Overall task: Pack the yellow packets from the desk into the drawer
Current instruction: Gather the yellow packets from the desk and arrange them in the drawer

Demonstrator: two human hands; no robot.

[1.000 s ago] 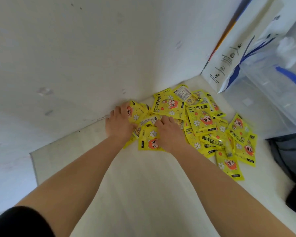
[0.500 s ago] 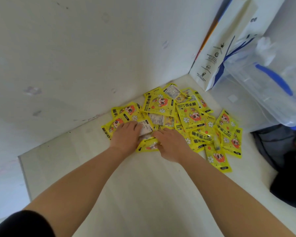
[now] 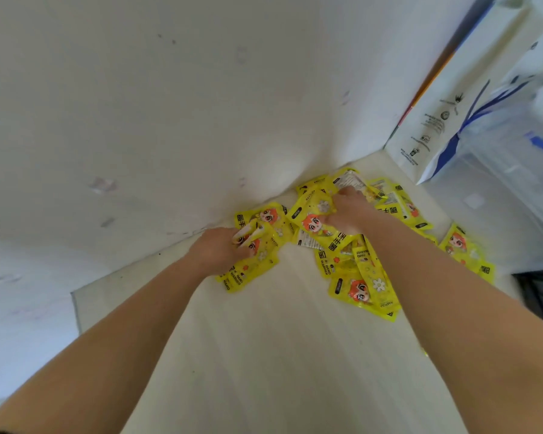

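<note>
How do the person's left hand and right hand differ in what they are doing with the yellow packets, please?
The left hand grips a small bunch of yellow packets near the wall; the right hand reaches farther back, pressing on the larger heap. Both are bare, on the pale desk.

yellow packets (image 3: 323, 227): glossy plastic film, crinkled. counter (image 3: 279, 355): pale wood-grain, matt. wall (image 3: 170, 104): matt paint, scuffed. bag (image 3: 436, 120): smooth white paper. storage box (image 3: 514, 170): clear plastic.
</note>
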